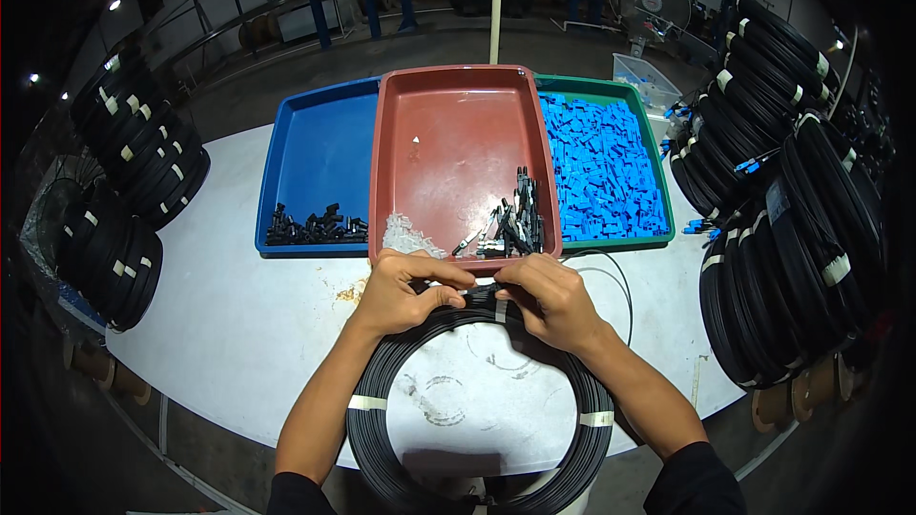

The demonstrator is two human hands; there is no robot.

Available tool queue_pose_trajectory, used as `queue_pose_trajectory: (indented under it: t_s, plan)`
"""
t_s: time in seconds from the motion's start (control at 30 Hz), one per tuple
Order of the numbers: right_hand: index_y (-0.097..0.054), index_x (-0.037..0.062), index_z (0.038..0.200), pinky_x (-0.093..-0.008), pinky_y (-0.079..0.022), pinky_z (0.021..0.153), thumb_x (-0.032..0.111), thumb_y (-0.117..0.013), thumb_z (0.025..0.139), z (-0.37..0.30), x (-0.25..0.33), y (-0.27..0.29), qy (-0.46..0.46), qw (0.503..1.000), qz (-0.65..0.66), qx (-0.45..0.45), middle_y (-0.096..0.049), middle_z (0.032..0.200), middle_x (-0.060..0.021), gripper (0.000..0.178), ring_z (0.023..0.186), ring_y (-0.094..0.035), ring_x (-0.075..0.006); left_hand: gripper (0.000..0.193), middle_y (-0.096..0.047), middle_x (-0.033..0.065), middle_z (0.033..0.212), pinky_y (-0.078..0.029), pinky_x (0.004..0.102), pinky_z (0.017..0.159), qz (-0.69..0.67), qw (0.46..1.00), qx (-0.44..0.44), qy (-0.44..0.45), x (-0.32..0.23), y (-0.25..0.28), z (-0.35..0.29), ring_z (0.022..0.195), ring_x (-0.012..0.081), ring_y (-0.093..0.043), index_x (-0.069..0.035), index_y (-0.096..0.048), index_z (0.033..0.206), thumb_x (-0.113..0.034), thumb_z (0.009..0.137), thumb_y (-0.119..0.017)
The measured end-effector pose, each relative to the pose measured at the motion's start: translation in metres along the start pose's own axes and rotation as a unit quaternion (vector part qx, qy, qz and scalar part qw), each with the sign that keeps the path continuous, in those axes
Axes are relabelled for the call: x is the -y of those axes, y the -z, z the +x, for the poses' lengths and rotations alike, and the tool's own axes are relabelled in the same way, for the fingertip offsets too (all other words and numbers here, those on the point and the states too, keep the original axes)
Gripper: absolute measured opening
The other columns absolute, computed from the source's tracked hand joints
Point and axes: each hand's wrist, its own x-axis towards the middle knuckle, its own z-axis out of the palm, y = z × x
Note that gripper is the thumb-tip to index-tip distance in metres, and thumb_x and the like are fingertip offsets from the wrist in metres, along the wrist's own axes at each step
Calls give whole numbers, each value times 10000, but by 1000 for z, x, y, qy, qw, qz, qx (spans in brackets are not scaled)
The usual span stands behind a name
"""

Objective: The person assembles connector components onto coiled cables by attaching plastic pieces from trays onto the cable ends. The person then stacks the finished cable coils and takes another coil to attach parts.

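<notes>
A coil of black cable [594,391], bound with pale tape bands, lies on the table in front of me. Over its far edge, both hands meet at a small black connector [484,290]. My left hand [408,288] pinches its left end between thumb and forefinger, where a whitish tip shows. Bent fingers of my right hand [546,294] close on its right end and partly cover it. Just beyond, a red tray [448,148] holds clear plastic pieces [410,234] at its near left and black connector parts [520,219] at its near right.
A blue tray [324,153] with black parts stands left of the red one; a green tray [658,186] full of blue connectors [601,167] stands right. Stacked cable coils rise at the left [143,148] and right [778,277]. A clear bin [647,81] sits behind the green tray.
</notes>
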Motion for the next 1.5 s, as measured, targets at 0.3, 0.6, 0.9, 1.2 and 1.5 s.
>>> queue_pose_trajectory:
  t_s: [0.3, 0.6, 0.9, 1.2, 1.5]
  plan:
    - [-629, 13, 949, -405, -492, 674, -19, -727, 732, 0, 2, 3, 50, 998, 13, 43, -577, 790, -114, 240, 739, -612, -314, 274, -781, 116, 800, -552, 304, 675, 78, 989, 42, -116, 4, 1, 2, 657, 177, -703, -23, -815, 838, 108, 622, -709]
    - [-620, 10, 926, -406, -492, 640, 2, -735, 738, -1, 4, -1, 58, 996, 32, 55, -555, 761, -109, 220, 694, -600, -304, 230, -764, 81, 711, -523, 293, 650, 91, 986, 56, -126, 4, 2, 2, 617, 157, -681, -26, -803, 780, 104, 623, -698]
    - [-614, 14, 909, -410, -487, 627, 2, -734, 739, -1, 2, -3, 52, 997, 39, 43, -550, 748, -107, 208, 677, -596, -309, 223, -757, 87, 695, -520, 295, 671, 93, 988, 50, -113, 2, 1, 3, 604, 157, -675, 1, -788, 771, 119, 632, -659]
    - [-613, 17, 899, -417, -495, 636, -21, -718, 731, -2, 3, -4, 37, 998, 46, 30, -562, 758, -107, 201, 695, -609, -317, 244, -756, 90, 690, -518, 294, 646, 95, 987, 38, -126, 0, 0, 3, 568, 166, -667, -14, -785, 756, 114, 592, -658]
    - [-621, 15, 912, -415, -501, 635, -32, -719, 724, -4, 1, -4, 40, 997, 35, 51, -573, 770, -110, 217, 702, -617, -315, 232, -755, 91, 690, -522, 297, 655, 93, 987, 44, -121, 2, -2, 4, 585, 170, -677, -11, -779, 742, 114, 589, -658]
